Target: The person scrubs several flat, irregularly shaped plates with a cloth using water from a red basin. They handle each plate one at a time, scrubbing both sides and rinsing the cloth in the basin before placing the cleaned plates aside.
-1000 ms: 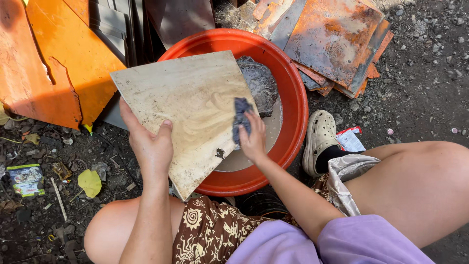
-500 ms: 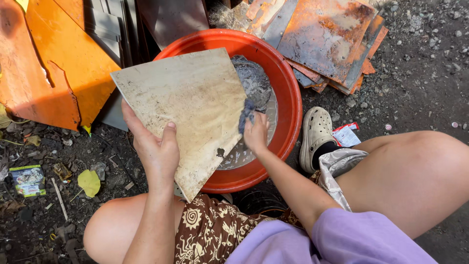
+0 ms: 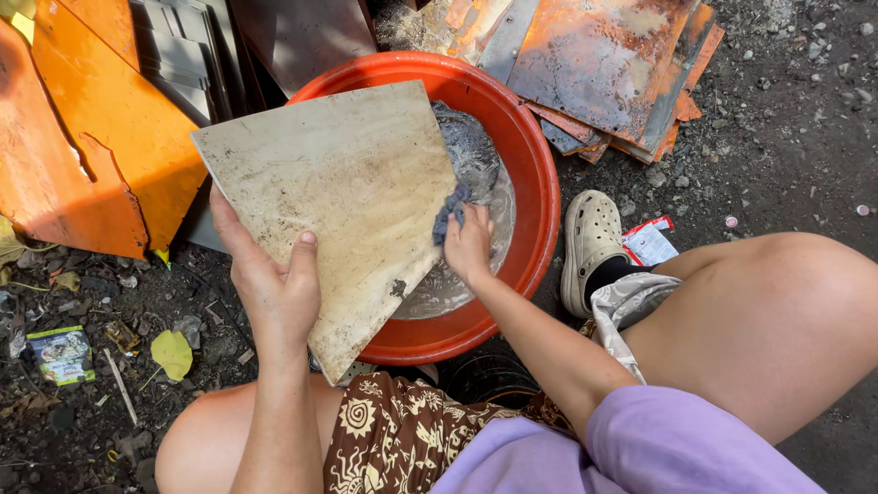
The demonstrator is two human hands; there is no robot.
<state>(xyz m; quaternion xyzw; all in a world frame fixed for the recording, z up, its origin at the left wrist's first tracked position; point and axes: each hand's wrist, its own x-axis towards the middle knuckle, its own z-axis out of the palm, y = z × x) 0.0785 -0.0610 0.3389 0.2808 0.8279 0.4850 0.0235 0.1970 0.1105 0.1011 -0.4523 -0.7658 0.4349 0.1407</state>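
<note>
The left hand (image 3: 274, 288) has its grip closed on the lower left edge of the beige tile (image 3: 338, 197), tilted over the orange basin (image 3: 540, 183), while the right hand (image 3: 469, 245) grips a blue-grey rag (image 3: 450, 212) against the tile's right edge, just above its knuckles.

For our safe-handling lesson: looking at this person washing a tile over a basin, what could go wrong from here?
1. The left hand alone grips the wet tile by one edge; it might slip into the red basin and chip.
2. The right hand rubs a blue cloth along the tile's edge, which could scrape fingers.
</note>
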